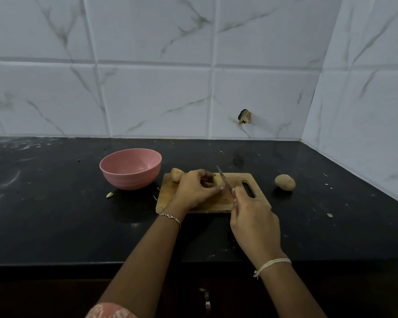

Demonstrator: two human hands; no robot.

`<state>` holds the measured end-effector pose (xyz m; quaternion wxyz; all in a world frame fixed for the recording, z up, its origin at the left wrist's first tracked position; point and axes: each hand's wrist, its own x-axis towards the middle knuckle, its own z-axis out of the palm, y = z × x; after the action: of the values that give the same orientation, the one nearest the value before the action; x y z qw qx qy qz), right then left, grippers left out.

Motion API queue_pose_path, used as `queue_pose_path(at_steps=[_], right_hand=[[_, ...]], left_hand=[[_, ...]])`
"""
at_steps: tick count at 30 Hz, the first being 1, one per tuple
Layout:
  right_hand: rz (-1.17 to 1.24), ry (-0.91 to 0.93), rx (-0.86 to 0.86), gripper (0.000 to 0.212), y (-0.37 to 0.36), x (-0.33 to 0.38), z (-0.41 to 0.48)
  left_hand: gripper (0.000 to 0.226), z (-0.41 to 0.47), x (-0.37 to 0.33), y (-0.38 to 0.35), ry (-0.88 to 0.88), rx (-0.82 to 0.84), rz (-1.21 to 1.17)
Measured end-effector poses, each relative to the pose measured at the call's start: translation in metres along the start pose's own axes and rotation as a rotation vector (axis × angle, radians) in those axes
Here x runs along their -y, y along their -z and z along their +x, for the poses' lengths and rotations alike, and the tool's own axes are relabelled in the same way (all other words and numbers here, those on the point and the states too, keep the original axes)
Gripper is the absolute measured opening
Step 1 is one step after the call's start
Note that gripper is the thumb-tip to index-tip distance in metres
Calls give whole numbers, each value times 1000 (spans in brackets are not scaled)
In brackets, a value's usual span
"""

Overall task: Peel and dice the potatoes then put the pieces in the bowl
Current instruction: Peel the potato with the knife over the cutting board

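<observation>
Surface: black stone countertop, glossy, with pale smears at its left (it runs into a corner of white marbled tiles).
Left of middle: round pink ribbed bowl, upright on the counter.
Middle: rectangular wooden cutting board, flat, just right of the bowl, slot handle at its right end.
Right: brown unpeeled potato on bare stone, apart from the board.
Scraps: small pale yellowish piece near the bowl's front; small grey chip far right.
</observation>
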<state>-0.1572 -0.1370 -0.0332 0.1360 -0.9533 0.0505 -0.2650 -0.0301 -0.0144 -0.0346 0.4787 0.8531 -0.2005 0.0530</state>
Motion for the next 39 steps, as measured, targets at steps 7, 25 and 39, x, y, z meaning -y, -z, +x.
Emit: queue_pose_path(at_steps=[7,25,39], right_hand=[[-67,40,29,25,-3,8,6],[-152,101,88,39,-7,8,16],[-17,68,66,18,-4,-4,21]], left_hand=[[51,2,-2,4,16,31,-3],[50,5,2,2,19,39,-63],[50,3,1,2,39,35,-72]])
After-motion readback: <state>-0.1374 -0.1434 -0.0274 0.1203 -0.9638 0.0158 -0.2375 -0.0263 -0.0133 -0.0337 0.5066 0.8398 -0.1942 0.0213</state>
